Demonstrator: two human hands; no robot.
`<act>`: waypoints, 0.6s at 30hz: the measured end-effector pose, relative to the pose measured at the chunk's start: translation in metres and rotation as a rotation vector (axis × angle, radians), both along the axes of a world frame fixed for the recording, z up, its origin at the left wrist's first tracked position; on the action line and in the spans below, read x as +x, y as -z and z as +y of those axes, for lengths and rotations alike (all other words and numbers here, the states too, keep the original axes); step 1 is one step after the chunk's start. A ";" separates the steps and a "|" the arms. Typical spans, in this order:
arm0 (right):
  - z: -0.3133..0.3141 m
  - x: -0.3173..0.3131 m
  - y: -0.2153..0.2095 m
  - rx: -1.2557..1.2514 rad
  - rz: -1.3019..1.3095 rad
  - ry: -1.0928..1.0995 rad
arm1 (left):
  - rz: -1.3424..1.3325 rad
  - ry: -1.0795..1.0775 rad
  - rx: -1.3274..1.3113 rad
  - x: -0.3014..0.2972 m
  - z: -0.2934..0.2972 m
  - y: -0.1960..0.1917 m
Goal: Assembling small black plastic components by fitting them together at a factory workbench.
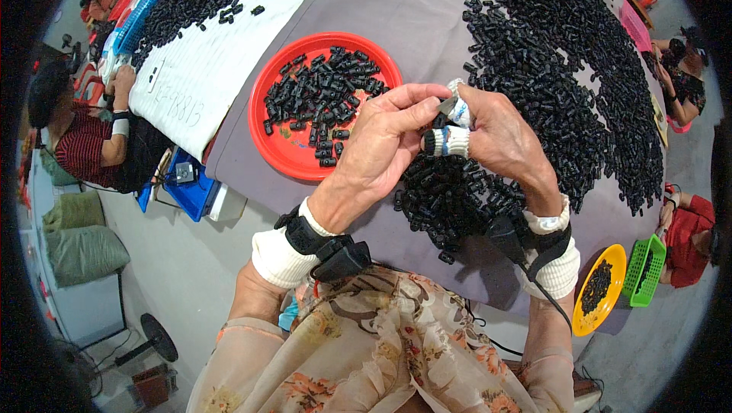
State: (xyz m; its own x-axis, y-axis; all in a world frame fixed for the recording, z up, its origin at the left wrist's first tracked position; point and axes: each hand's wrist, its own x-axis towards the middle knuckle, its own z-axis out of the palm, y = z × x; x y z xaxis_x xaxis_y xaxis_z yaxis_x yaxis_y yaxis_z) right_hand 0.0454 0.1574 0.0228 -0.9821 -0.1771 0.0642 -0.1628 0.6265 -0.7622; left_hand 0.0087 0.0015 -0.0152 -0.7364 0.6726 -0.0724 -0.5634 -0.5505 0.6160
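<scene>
My left hand [377, 139] and my right hand [507, 135] meet above the table, both closed. A small dark piece [444, 107], grey where it catches light, is pinched between their fingertips; its exact shape is partly hidden. White cloth covers [456, 141] wrap fingers of my right hand. Beside the lower cover shows the end of a small black plastic part [429, 141], seemingly gripped by that hand's curled fingers. Left of my hands, a round red tray [263, 142] holds many similar black parts [324, 89]. More lie in a heap [450, 203] under my right hand.
A grey cloth [412, 1] covers the table, with a large spread of black parts [549, 55] on the right. A white sheet [198, 70] lies left. At the right edge are a yellow tray [583, 321] and a green basket [644, 272]. Several people sit around the table.
</scene>
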 end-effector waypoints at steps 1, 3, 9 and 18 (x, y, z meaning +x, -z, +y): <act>-0.001 0.000 0.001 -0.001 0.001 0.000 | -0.004 -0.007 -0.011 0.000 0.000 0.000; -0.003 0.001 0.001 0.066 0.035 0.023 | -0.008 -0.013 -0.022 0.001 0.001 0.000; -0.002 0.001 0.003 -0.092 0.007 0.027 | -0.068 0.017 0.037 -0.001 -0.002 -0.002; 0.020 0.024 -0.007 -0.263 -0.188 0.260 | 0.119 -0.284 -0.308 -0.031 -0.051 0.010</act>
State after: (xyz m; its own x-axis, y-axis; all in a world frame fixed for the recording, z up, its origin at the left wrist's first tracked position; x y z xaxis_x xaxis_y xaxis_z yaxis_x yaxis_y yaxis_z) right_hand 0.0693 0.1776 0.0295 -0.9909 0.0772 -0.1107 0.1327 0.4084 -0.9031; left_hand -0.0223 -0.0491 -0.0255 -0.9043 0.4027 -0.1414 -0.3312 -0.4532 0.8276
